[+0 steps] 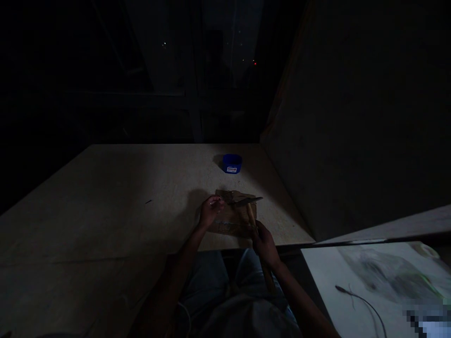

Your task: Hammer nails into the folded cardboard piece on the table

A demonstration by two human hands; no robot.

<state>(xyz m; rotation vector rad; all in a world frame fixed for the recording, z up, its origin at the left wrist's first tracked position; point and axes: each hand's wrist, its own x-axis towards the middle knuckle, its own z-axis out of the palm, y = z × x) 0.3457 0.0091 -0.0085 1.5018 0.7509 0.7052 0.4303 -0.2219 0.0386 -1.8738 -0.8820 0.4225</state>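
Observation:
The scene is very dark. My right hand (265, 244) is closed round the wooden handle of a hammer (251, 211), whose metal head hangs over a small brown wooden piece (232, 220) lying on the table (123, 197). My left hand (210, 211) rests on the left end of that piece, its fingertips pinched together on something small I cannot make out, just beside the hammer head.
A blue tub (231, 163) stands further back on the table. A large dark board (352, 141) leans upright on the right. A white sheet (369, 281) with a dark cable (362, 300) lies at lower right. A tiny dark item (148, 202) lies to the left.

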